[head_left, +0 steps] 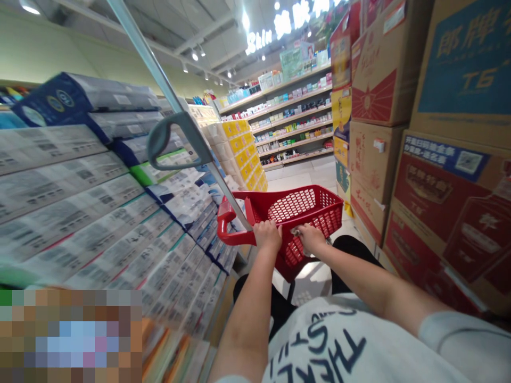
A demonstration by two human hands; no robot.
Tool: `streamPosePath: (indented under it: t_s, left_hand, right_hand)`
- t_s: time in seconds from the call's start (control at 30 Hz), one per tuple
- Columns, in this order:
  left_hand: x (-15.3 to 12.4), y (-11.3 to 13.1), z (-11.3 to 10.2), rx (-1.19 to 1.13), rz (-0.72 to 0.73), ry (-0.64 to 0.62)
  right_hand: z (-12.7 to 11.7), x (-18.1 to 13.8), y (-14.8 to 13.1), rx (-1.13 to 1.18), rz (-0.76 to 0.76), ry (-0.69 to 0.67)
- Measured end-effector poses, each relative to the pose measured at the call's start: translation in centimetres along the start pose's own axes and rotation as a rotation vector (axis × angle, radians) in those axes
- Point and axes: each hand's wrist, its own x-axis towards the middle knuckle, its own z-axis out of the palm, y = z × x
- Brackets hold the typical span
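Note:
A red plastic shopping basket (295, 205) with perforated sides stands tilted in front of me, and nothing shows inside it. A long metal pull handle (223, 186) with a grey grip (179, 141) rises from its left end and leans up to the left. My left hand (268, 235) is closed over the near rim, beside the foot of the pull handle. Against the near side wall, my right hand (312, 239) is closed on a small crumpled greyish piece (296, 232), perhaps cloth or paper. Its fingertips are partly hidden.
Stacked packs of tissue paper (80, 197) line the left side, with yellow-and-white packs (239, 149) beyond. Cardboard cartons (379, 80) are piled high on the right. Shelves (295, 117) of small goods stand across the pale floor (299, 173).

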Motion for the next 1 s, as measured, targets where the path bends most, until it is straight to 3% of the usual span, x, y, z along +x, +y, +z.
streamPosePath:
  t_s: [0.1, 0.27, 0.47, 0.53, 0.63, 0.7, 0.87, 1.0]
  left_hand:
    - [0.1, 0.0, 0.1, 0.005, -0.004, -0.003]
    - [0.2, 0.2, 0.0, 0.005, -0.010, 0.002]
    - [0.0, 0.1, -0.1, -0.008, -0.017, -0.004]
    - [0.0, 0.1, -0.2, -0.030, -0.021, -0.015]
    - [0.1, 0.2, -0.4, -0.054, -0.024, -0.029]
    - [0.1, 0.2, -0.6, -0.048, -0.020, -0.036]
    - [0.0, 0.2, -0.7, -0.026, -0.022, -0.062]
    - [-0.1, 0.1, -0.3, -0.030, -0.013, -0.027]
  right_hand:
    - [-0.3, 0.2, 0.2, 0.001, 0.047, 0.007]
    - [0.1, 0.1, -0.3, 0.038, -0.049, -0.055]
    - [-0.4, 0.4, 0.8, 0.160, 0.144, -0.003]
    - [-1.2, 0.4, 0.5, 0.230, 0.086, 0.080]
    - [-2.6, 0.5, -1.2, 0.333, -0.066, 0.325]
    - [-3.1, 0.9, -2.4, 0.345, -0.165, 0.398]
    - [-2.9, 2.1, -2.7, 0.214, -0.423, 0.160]
    - [-3.0, 2.2, -1.1, 0.089, -0.300, 0.108]
